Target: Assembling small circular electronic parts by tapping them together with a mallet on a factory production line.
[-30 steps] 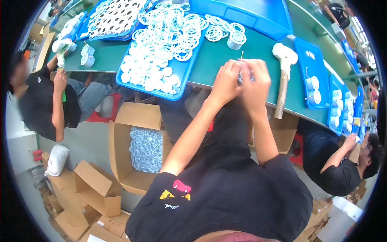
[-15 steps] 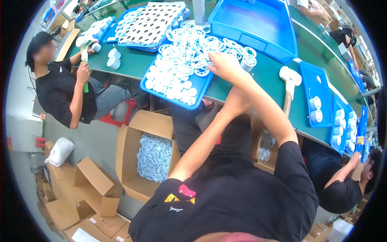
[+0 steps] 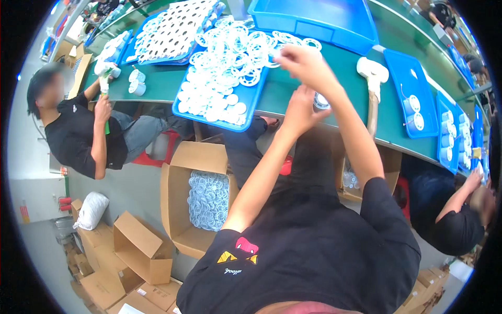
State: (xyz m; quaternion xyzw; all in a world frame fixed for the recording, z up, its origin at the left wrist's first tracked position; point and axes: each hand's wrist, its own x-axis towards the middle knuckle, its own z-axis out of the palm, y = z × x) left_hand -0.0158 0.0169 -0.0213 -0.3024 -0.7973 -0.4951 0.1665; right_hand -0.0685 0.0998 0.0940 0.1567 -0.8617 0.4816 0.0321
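We grip a white plastic cylinder (image 3: 321, 101) in our left hand (image 3: 302, 112); our right hand (image 3: 307, 65), apart, hovers by heaped white plastic rings (image 3: 235, 46), its hold unclear. Two trayed cylinders (image 3: 414, 112) look done; many rings seem left.

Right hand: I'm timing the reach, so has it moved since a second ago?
Yes: the right hand has moved left and farther out, closer to the blue tray of white rings.

Long green worktop (image 3: 389, 115) — red stool (image 3: 168, 148) beside it, grey floor (image 3: 130, 191) below — whitish wall (image 3: 29, 144) at far left
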